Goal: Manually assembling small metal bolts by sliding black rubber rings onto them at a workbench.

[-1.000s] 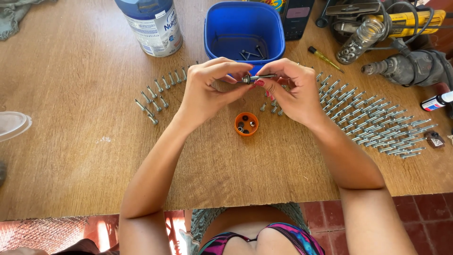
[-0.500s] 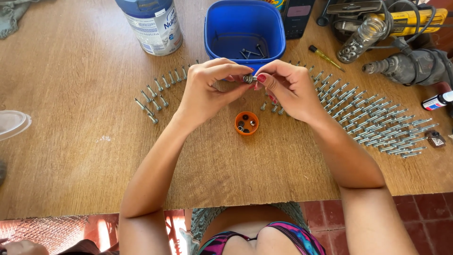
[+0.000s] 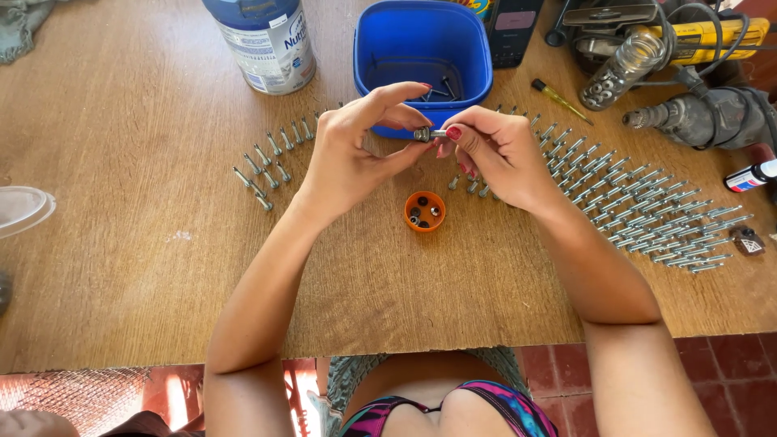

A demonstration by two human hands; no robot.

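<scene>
Above the wooden table [image 3: 121, 243], my left hand [image 3: 356, 154] and my right hand [image 3: 498, 150] meet over a small metal bolt [image 3: 429, 133]. The right fingertips pinch the bolt's shank while the left thumb and fingers close on its head end, where a nut or washer sits. Just below the hands stands a small orange cap [image 3: 425, 211] with a few dark nuts in it. A blue plastic tub [image 3: 421, 48] with some bolts inside is right behind the hands.
Rows of bolts [image 3: 639, 202] lie to the right, a shorter curved row [image 3: 267, 162] to the left. At the back stand a tin can [image 3: 263, 40], a power drill [image 3: 696, 113], a yellow tool [image 3: 704, 36] and a small screwdriver [image 3: 558, 99]. A clear lid [image 3: 20, 210] lies far left.
The bolt between my fingers has shifted a little; my right fingers have slid closer to its head. The arms stay where they were.
</scene>
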